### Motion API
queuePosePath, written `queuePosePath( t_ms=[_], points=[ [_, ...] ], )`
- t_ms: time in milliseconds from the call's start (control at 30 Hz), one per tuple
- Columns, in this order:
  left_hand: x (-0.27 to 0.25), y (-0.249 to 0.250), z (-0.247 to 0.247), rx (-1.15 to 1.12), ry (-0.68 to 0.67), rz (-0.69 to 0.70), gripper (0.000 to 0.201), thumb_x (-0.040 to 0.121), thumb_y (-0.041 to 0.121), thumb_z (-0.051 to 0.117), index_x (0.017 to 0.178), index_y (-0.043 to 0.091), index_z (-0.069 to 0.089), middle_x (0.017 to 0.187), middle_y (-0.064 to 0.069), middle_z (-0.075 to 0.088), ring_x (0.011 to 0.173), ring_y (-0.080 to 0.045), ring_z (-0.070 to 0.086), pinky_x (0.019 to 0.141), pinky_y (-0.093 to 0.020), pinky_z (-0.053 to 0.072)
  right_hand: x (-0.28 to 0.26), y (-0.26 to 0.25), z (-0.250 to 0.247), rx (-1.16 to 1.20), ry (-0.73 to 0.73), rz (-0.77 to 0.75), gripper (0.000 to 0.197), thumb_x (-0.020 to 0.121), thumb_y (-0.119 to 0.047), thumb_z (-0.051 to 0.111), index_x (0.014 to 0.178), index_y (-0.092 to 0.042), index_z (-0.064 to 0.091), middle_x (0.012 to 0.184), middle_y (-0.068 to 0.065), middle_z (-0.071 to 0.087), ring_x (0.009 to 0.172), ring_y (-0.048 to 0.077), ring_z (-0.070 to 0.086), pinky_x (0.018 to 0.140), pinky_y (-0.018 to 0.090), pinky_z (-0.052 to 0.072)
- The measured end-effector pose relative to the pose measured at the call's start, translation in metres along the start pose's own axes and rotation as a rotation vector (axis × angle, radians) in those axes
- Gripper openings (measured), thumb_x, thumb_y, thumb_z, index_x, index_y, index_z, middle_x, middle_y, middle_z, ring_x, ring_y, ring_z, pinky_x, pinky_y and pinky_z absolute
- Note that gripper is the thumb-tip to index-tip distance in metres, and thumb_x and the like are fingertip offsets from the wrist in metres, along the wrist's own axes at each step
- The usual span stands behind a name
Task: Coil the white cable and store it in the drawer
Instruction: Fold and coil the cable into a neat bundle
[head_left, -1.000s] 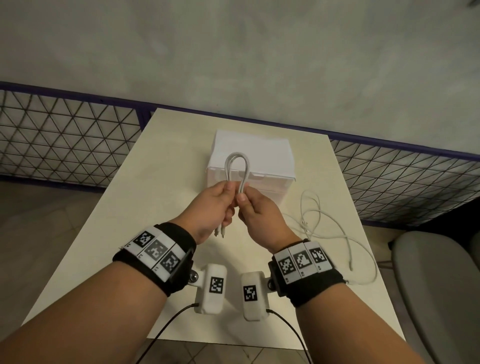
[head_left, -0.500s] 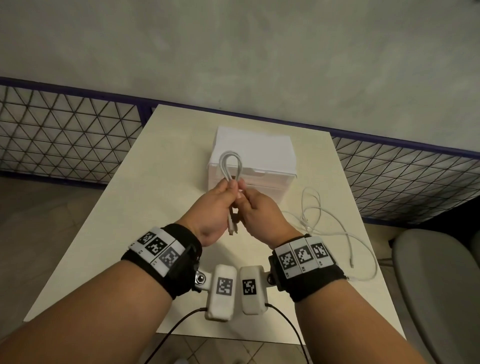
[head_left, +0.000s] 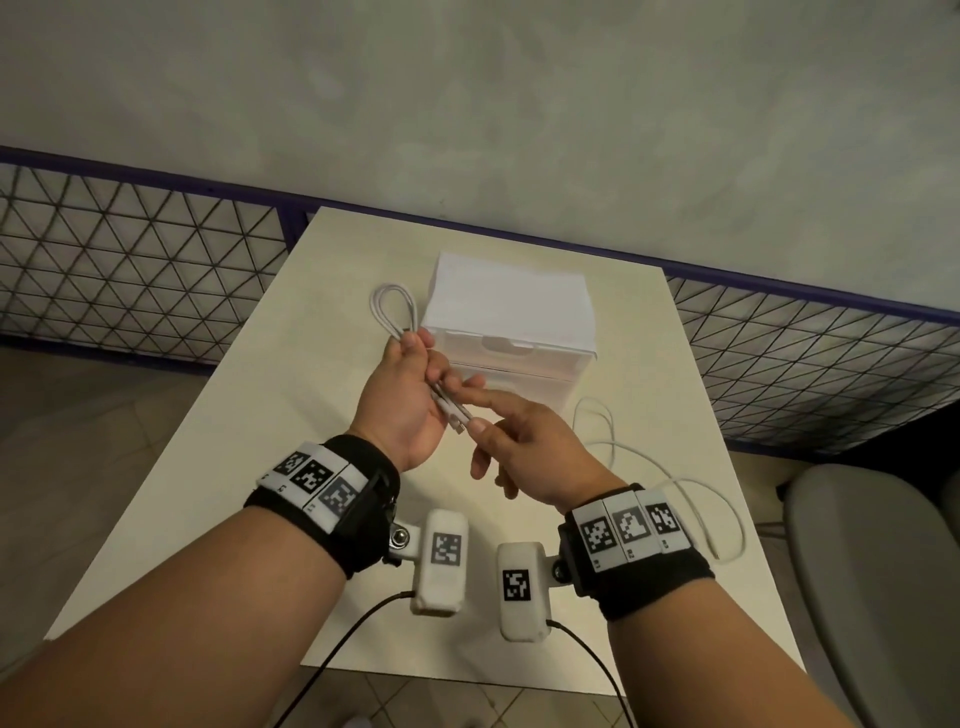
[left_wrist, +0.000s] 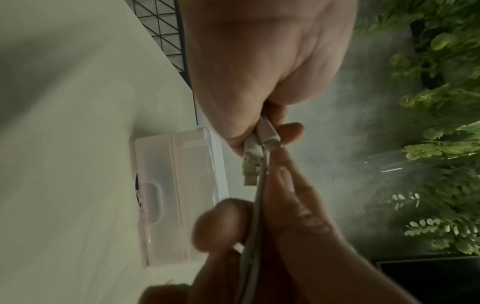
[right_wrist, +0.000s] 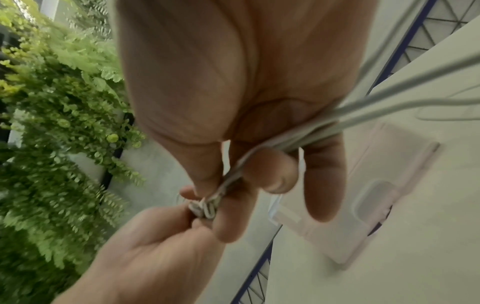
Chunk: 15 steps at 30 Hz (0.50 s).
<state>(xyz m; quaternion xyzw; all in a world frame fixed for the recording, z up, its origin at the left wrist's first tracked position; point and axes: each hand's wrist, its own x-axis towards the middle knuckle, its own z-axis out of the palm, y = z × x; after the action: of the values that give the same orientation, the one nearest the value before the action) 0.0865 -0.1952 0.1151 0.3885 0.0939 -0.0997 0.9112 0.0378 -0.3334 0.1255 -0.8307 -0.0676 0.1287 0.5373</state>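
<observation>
My left hand (head_left: 418, 366) grips a folded white cable (head_left: 395, 312), whose loop sticks up just left of the drawer box (head_left: 509, 322). The cable's plug ends (head_left: 457, 418) point down between both hands. There my right hand (head_left: 470, 415) pinches them with thumb and forefinger. In the left wrist view the plugs (left_wrist: 255, 152) stick out of my left hand (left_wrist: 259, 115), and a strand runs down over my right hand (left_wrist: 291, 205). In the right wrist view strands (right_wrist: 384, 100) cross my right hand (right_wrist: 221, 185) to the plugs (right_wrist: 205, 208). The translucent drawer (head_left: 511, 387) looks closed.
More white cable (head_left: 691, 488) lies in loose loops on the cream table (head_left: 291, 426) to the right, reaching its right edge. A mesh fence (head_left: 130, 270) runs behind the table. A grey chair (head_left: 872, 571) stands at the right.
The folded loop moved from in front of the drawer box to its left as my left hand went up and left. My right hand slid down to the plug ends.
</observation>
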Motion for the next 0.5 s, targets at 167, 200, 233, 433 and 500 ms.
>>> queuePosePath(
  t_ms=[167, 200, 233, 433, 500],
  points=[
    [0.005, 0.006, 0.001, 0.026, 0.127, 0.089, 0.023, 0.102, 0.03, 0.031, 0.088, 0.019, 0.045, 0.055, 0.005, 0.034, 0.044, -0.009, 0.034, 0.048, -0.025, 0.045, -0.001, 0.004, 0.005, -0.099, 0.034, 0.02, 0.005, 0.092, -0.028, 0.055, 0.091, -0.024, 0.052, 0.068, -0.003, 0.071, 0.046, 0.016, 0.052, 0.056, 0.036, 0.051],
    [0.007, 0.008, 0.0, 0.023, 0.148, 0.103, 0.023, 0.102, 0.031, 0.031, 0.087, 0.019, 0.045, 0.056, 0.005, 0.034, 0.044, -0.009, 0.033, 0.044, -0.023, 0.039, -0.003, 0.004, 0.004, -0.112, 0.006, 0.008, 0.002, 0.093, -0.028, 0.055, 0.094, -0.029, 0.056, 0.068, -0.004, 0.07, 0.045, 0.01, 0.052, 0.057, 0.034, 0.05],
    [0.009, 0.01, -0.001, 0.017, 0.168, 0.113, 0.023, 0.102, 0.031, 0.031, 0.087, 0.019, 0.045, 0.056, 0.005, 0.034, 0.044, -0.009, 0.032, 0.043, -0.022, 0.034, -0.006, 0.004, 0.002, -0.135, -0.021, -0.009, 0.013, 0.093, -0.029, 0.054, 0.103, -0.035, 0.059, 0.066, -0.006, 0.068, 0.045, 0.003, 0.051, 0.055, 0.028, 0.05],
    [0.018, 0.019, -0.009, 0.019, 0.237, 0.169, 0.025, 0.102, 0.033, 0.031, 0.086, 0.02, 0.046, 0.053, 0.007, 0.038, 0.043, -0.008, 0.033, 0.041, -0.022, 0.031, -0.012, 0.008, -0.002, -0.251, -0.188, 0.026, 0.034, 0.1, -0.03, 0.037, 0.13, -0.03, 0.052, 0.061, -0.008, 0.056, 0.049, -0.007, 0.05, 0.052, 0.007, 0.037],
    [0.018, 0.02, -0.009, 0.051, 0.253, 0.198, 0.025, 0.102, 0.033, 0.03, 0.087, 0.02, 0.045, 0.055, 0.007, 0.038, 0.043, -0.008, 0.033, 0.041, -0.022, 0.031, -0.013, 0.01, -0.001, -0.251, -0.144, 0.055, 0.031, 0.099, -0.032, 0.039, 0.115, -0.021, 0.062, 0.064, -0.006, 0.061, 0.047, -0.003, 0.05, 0.057, 0.021, 0.043]
  ],
)
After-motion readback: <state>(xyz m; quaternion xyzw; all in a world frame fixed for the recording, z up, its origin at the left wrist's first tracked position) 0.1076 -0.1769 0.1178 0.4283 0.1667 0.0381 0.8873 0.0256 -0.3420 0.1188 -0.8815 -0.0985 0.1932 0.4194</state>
